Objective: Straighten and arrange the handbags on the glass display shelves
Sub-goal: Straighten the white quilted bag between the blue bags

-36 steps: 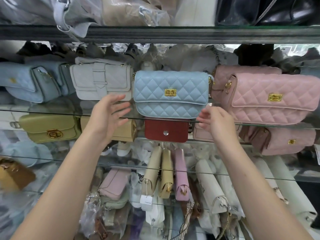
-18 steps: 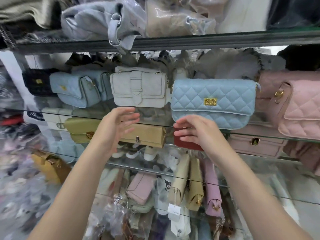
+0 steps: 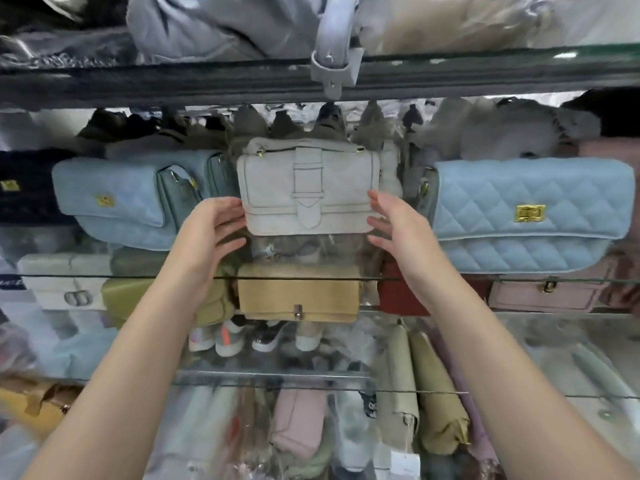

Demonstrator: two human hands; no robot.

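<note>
Head view: a pale grey flap handbag with a buckled strap tab point(image 3: 308, 192) stands upright at the centre of the glass display shelf point(image 3: 311, 278), between a light-blue quilted handbag with side pockets point(image 3: 114, 206) and a light-blue quilted handbag with a gold clasp point(image 3: 526, 216). The left hand point(image 3: 214, 230) and right hand point(image 3: 394, 226) flank its lower corners, fingers spread and gripping nothing. Fingertip contact with the bag's edges cannot be confirmed. Assessment: this two-sided bracket suits squaring the bag to face front and centring it in its gap. A tan rectangular handbag with a small metal catch point(image 3: 298, 292) sits on the shelf below.
</note>
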